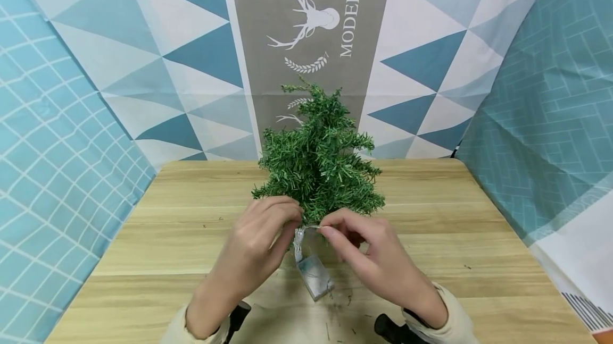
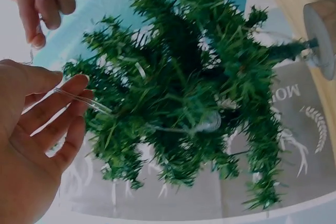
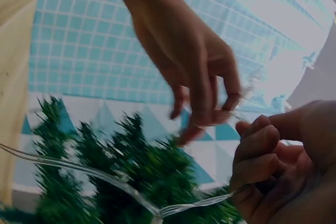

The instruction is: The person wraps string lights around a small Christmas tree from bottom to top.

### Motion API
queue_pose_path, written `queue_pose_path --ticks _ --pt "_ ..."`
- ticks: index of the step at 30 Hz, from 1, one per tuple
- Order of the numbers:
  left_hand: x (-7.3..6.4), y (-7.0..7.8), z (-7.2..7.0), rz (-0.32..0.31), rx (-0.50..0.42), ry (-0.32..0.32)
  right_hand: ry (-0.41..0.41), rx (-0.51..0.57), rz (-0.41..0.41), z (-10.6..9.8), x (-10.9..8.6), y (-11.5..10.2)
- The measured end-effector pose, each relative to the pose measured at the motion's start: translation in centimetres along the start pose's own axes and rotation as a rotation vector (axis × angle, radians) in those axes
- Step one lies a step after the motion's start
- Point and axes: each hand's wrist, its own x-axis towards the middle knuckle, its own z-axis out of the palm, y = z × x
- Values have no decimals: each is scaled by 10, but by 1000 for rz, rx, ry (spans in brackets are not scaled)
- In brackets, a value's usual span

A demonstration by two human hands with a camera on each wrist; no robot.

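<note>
A small green artificial pine tree (image 1: pixel 321 158) stands on the table in front of both hands. My left hand (image 1: pixel 261 235) is by its near lower branches and pinches a thin clear wire (image 2: pixel 84 99) between thumb and fingers. That wire runs in among the branches in the left wrist view. Close by, the right hand (image 1: pixel 369 251) pinches a thin strand between thumb and forefinger, and a short span joins the two hands. A bunched bundle of clear wire (image 1: pixel 298 245) hangs below the left fingers, beside a silvery box (image 1: pixel 315 279). In the right wrist view, twisted cable (image 3: pixel 197 205) passes below the hands.
Under everything is a wood-grain table (image 1: pixel 182 243) with small green and brown bits scattered on it. Patterned cloths (image 1: pixel 191 57) hang behind and at both sides. The tree's round base (image 2: pixel 321 40) shows in the left wrist view.
</note>
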Motion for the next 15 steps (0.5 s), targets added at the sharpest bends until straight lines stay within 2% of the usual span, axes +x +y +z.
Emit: queue_pose_path --ticks 4,8,15 --pt "-7 -4 10 -37 8 -55 -46 -53 -3 -13 -3 -2" --pt "-13 -9 16 -84 40 -107 -109 -32 33 -24 -5 0" --pt "-19 -15 19 -130 79 -156 -99 -22 74 -43 -10 4"
